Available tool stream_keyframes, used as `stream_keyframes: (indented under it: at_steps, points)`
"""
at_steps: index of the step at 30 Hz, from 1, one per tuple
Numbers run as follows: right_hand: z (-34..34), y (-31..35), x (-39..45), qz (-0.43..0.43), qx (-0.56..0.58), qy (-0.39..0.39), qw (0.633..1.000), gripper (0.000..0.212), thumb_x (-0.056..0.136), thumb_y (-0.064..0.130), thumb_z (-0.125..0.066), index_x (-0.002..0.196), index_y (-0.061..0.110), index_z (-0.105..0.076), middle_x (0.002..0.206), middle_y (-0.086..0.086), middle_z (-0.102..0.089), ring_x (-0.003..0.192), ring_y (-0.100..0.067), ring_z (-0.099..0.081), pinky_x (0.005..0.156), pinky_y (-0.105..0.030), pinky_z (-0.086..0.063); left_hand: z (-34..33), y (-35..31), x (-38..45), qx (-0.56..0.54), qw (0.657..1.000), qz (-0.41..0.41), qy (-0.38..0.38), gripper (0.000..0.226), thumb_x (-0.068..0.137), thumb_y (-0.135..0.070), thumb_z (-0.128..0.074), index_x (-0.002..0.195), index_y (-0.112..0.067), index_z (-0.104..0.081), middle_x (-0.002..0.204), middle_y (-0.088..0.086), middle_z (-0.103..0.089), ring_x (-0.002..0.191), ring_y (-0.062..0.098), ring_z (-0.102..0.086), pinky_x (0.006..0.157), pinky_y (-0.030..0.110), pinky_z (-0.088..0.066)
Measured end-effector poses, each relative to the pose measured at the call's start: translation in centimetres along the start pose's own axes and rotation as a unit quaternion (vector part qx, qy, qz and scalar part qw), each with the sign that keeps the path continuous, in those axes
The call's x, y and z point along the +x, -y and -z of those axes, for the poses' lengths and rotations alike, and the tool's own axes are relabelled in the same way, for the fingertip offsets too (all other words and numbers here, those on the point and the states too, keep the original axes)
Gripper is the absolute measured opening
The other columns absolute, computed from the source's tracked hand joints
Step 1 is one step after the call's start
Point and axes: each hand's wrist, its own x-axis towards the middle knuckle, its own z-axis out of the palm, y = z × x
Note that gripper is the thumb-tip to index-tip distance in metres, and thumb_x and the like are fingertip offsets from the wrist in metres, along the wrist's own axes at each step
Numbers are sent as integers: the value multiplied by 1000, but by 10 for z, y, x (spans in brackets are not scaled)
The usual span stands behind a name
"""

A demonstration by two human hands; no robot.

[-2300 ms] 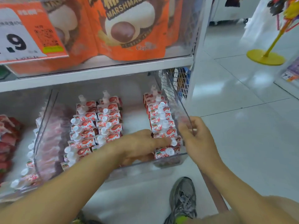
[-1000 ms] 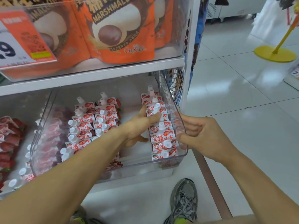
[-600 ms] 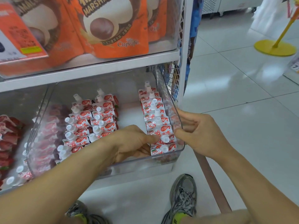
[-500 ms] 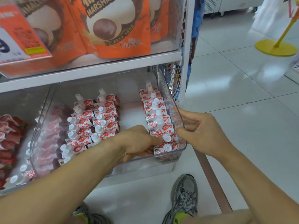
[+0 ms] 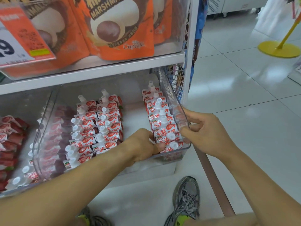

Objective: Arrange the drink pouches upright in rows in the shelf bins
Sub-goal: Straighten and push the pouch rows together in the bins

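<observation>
A clear plastic bin (image 5: 171, 97) on the lower shelf holds white-and-red drink pouches with white caps, standing upright. Two rows (image 5: 97, 128) fill its left half. A third row (image 5: 160, 118) runs along the right wall, with a bare strip of bin floor (image 5: 135, 116) between them. My left hand (image 5: 141, 144) is inside the bin at the front of the right row, fingers curled against the front pouches and thumb pressed on the frontmost pouch (image 5: 172, 146). My right hand (image 5: 206, 132) grips the bin's right wall near the front corner.
Orange marshmallow bags (image 5: 120, 30) and a price tag (image 5: 16, 39) fill the shelf above. A neighbouring bin (image 5: 24, 160) of pouches and red packs (image 5: 9, 141) lie to the left. Wire mesh (image 5: 177, 79) closes the shelf's right side. My shoe (image 5: 187, 199) is below, a yellow stand base (image 5: 276, 49) on the floor.
My left hand came back from the middle of the right row to its front end and curled against the front pouches. My right hand stayed on the bin's right wall.
</observation>
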Motion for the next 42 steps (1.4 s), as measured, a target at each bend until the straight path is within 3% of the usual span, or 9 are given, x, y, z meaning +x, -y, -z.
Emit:
stream_keyframes:
  at_steps: [5,7,10,15,20,24,30,36,42]
  points:
    - [3,-1,1,-9,23,13,1000,53,88,19,-71,136,36,-58,118,16,-71,93,-14,-74,78,-46,-62,32,-3,-1,-45,995,20,82,43,91,-38,-61,121,-8,-56,102,7,-70,83,17,-72,74,23,-58]
    - [5,-2,1,-12,21,18,1000,53,88,21,-71,136,37,-58,119,16,-71,94,-14,-74,78,-48,-62,47,-6,14,-171,985,28,-7,46,98,-37,-51,127,-2,-49,114,13,-64,96,28,-70,90,39,-56]
    - [7,-3,4,-11,18,27,999,53,88,20,-71,136,37,-58,118,15,-71,94,-14,-74,78,-48,-62,47,-14,50,-289,942,24,-165,32,103,-35,-36,124,-13,-48,118,6,-55,111,27,-58,99,40,-48]
    - [9,-5,6,4,24,46,999,54,89,13,-69,138,32,-57,117,13,-72,99,-13,-73,82,-47,-61,17,-22,96,-420,902,15,-101,41,97,-41,-43,126,-14,-54,113,9,-70,102,30,-67,96,50,-51]
    - [10,-9,8,11,43,63,997,57,87,0,-70,138,23,-58,117,10,-72,106,-11,-70,87,-45,-60,21,-12,107,-394,915,-22,-78,54,90,-49,-49,138,-25,-43,128,3,-63,116,27,-61,104,49,-44]
    - [11,-10,6,16,39,70,997,59,86,0,-70,138,25,-57,117,11,-72,107,-10,-69,88,-43,-59,26,-15,134,-370,915,11,-157,66,79,-65,-46,134,-29,-45,124,3,-64,110,28,-61,101,48,-45]
    - [12,-12,11,27,43,76,996,60,84,-5,-69,138,19,-57,115,12,-72,107,-6,-68,89,-29,-57,24,-18,144,-311,941,-24,-135,46,86,-55,-40,118,-24,-52,105,7,-71,99,30,-67,93,52,-51]
    - [10,-7,11,18,44,87,995,59,87,-2,-69,140,17,-55,118,8,-72,110,-11,-68,90,-39,-58,27,-24,136,-299,949,-54,-91,36,97,-46,-39,122,-22,-50,114,7,-68,108,29,-62,102,51,-45]
    - [11,-6,5,10,65,75,995,59,86,-3,-70,139,18,-55,116,7,-73,108,-13,-70,86,-39,-60,44,-14,96,-230,971,-54,-41,75,80,-72,-53,140,-28,-41,136,-7,-54,125,19,-49,106,47,-41]
